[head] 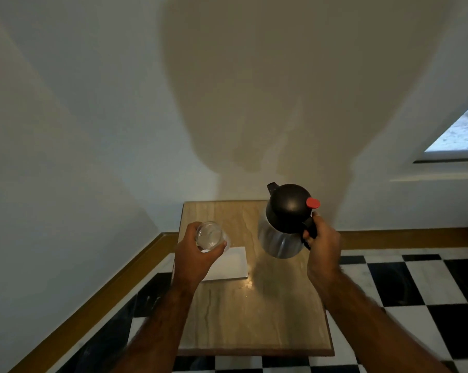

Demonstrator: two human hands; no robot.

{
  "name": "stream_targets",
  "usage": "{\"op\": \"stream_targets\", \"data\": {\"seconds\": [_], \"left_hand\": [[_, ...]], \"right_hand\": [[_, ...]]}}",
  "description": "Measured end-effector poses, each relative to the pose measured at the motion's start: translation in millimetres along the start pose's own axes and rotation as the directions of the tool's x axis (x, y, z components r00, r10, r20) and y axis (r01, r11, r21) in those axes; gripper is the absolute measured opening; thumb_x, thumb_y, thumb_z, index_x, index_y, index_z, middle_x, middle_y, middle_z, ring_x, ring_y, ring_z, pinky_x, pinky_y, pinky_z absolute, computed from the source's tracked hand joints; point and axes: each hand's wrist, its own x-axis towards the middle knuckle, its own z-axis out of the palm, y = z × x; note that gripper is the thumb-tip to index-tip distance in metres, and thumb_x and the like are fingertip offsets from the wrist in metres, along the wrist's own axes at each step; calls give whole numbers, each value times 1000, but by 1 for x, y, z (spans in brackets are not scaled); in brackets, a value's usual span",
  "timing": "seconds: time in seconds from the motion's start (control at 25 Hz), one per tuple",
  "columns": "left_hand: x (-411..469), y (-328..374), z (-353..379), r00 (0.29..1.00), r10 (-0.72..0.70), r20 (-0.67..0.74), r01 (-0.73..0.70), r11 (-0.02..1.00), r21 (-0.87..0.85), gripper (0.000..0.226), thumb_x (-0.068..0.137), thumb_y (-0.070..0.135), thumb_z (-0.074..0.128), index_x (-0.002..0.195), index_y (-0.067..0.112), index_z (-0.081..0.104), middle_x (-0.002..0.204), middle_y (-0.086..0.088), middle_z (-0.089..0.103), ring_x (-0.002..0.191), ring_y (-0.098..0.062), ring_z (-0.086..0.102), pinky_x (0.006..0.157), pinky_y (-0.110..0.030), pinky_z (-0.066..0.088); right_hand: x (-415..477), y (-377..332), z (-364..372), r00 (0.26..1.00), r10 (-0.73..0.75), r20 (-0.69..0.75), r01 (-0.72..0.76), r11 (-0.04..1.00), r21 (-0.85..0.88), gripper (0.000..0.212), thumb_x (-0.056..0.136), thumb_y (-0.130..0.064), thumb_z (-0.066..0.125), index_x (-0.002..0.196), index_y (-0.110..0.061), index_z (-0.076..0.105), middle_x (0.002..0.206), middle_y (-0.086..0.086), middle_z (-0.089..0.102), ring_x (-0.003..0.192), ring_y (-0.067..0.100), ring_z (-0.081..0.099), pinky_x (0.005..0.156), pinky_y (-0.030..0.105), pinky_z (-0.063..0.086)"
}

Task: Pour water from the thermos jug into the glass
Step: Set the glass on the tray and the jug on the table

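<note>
The thermos jug (282, 227) has a ribbed steel body, a black domed top, a spout pointing up-left and a red button. My right hand (321, 243) grips its black handle and holds it above the table, roughly upright. My left hand (198, 251) is wrapped around a clear glass (210, 235), lifted over the table's left side. The glass sits to the left of the jug, apart from it. No stream of water is visible between them.
A small wooden table (254, 319) stands against a white wall. A white square coaster or card (233, 265) lies on it below the glass. Black-and-white checkered floor (416, 292) surrounds the table. A window (461, 130) is at the right.
</note>
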Motion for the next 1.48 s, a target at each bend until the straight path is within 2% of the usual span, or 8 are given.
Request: {"op": "stream_targets", "data": {"seconds": [0.16,0.36,0.56,0.68,0.88,1.04,1.2,1.48], "left_hand": [[16,-60,30,998,-56,28,55,998,39,77,60,59,85,121,23,56,114,8,66,100,-12,64,83,-27,54],[33,-126,66,988,-126,94,115,986,117,70,67,45,88,124,22,53,113,11,62,99,-10,61,78,-19,46],[48,-181,95,976,-169,134,142,971,194,66,73,43,85,126,21,53,114,13,56,101,-6,54,83,-12,40],[51,-206,108,971,-186,149,155,968,198,63,73,42,85,124,24,52,114,15,56,102,-6,55,91,-23,43],[59,-231,120,965,-185,185,146,968,204,62,74,42,84,124,27,50,116,14,55,106,-9,56,94,-28,45],[59,-243,125,964,-188,186,145,965,219,59,75,43,82,123,31,50,116,17,53,99,-5,55,91,-20,39],[55,-252,128,963,-193,186,158,970,187,60,74,46,83,124,31,52,118,17,58,101,-6,58,93,-21,41],[57,-253,134,960,-202,193,165,967,195,58,74,45,83,121,37,49,110,30,53,98,9,56,88,-11,37]], "right_hand": [[36,65,-3,1000,19,7,-19,1000,-10,34,74,-58,60,57,-30,70,54,-8,59,51,3,58,65,37,47],[75,134,-2,998,63,19,-62,997,-48,36,74,-63,59,62,-31,71,56,-7,62,51,3,60,64,37,45],[94,173,11,995,96,11,-96,995,4,38,72,-64,62,63,-29,73,58,-6,62,53,3,59,67,35,44],[99,186,17,994,113,5,-113,993,34,40,68,-67,62,62,-30,75,58,-7,62,53,2,58,68,33,45],[103,202,20,991,133,0,-133,989,64,39,63,-66,62,61,-30,74,57,-7,61,55,5,57,68,33,44],[101,216,19,992,124,13,-125,986,111,31,79,-52,62,59,-33,74,57,-8,59,54,3,55,68,32,41],[100,228,18,994,111,6,-111,985,134,43,98,-35,56,59,-32,74,57,-8,59,54,3,54,66,30,41],[98,244,13,992,120,35,-124,976,176,44,101,-32,53,62,-30,74,58,-7,56,55,6,49,64,30,39]]}}
